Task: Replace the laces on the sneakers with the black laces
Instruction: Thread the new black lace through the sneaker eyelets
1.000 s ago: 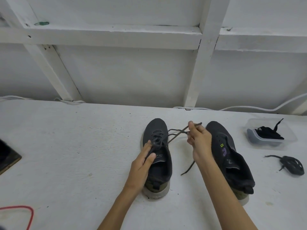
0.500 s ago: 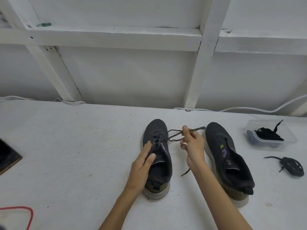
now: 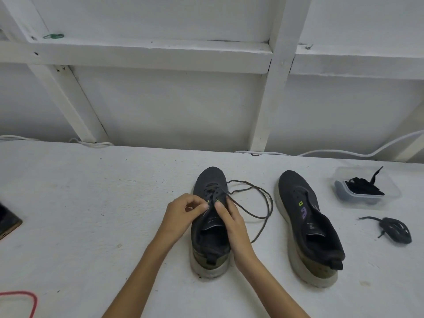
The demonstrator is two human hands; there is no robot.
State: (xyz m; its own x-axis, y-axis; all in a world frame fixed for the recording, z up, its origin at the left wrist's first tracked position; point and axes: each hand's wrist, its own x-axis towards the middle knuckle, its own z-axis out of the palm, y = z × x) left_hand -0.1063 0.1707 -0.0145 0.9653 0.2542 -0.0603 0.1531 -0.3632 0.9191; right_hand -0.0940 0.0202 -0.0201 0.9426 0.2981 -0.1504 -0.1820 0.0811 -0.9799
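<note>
Two dark grey sneakers stand on the white table, toes pointing away from me. The left sneaker (image 3: 210, 235) still carries a dark grey lace (image 3: 257, 203), whose loose length loops on the table to its right. My left hand (image 3: 183, 214) has its fingers curled at the eyelets on the shoe's left side, pinching there. My right hand (image 3: 229, 221) rests on the shoe's right side, thumb and fingers at the lace near the eyelets. The right sneaker (image 3: 307, 226) has no lace. Black laces (image 3: 362, 187) lie in a clear plastic container (image 3: 390, 191) at the far right.
A bundled dark lace (image 3: 392, 229) lies on the table in front of the container. A white cable (image 3: 344, 152) runs along the wall. A red cord (image 3: 23, 299) shows at the bottom left, and a dark object (image 3: 6, 221) at the left edge.
My right hand let the pulled lace drop and came down to the left sneaker's eyelets. My left hand moved up from the shoe's side to the eyelets. The lace now lies looped on the table.
</note>
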